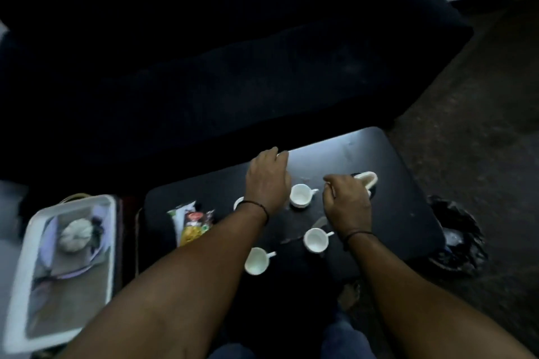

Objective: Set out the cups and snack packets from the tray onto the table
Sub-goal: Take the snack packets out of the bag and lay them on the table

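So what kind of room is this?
Probably a living room: a big dark sofa sits behind a low dark coffee table, where small white cups and snack packets are laid out.

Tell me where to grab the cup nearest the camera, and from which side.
Take the nearest cup by its handle, which sticks out to the right and is unobstructed; come in from the right. It stands upright and open-topped on the table, apart from the other cups, so pinching its rim from above would probably work too.
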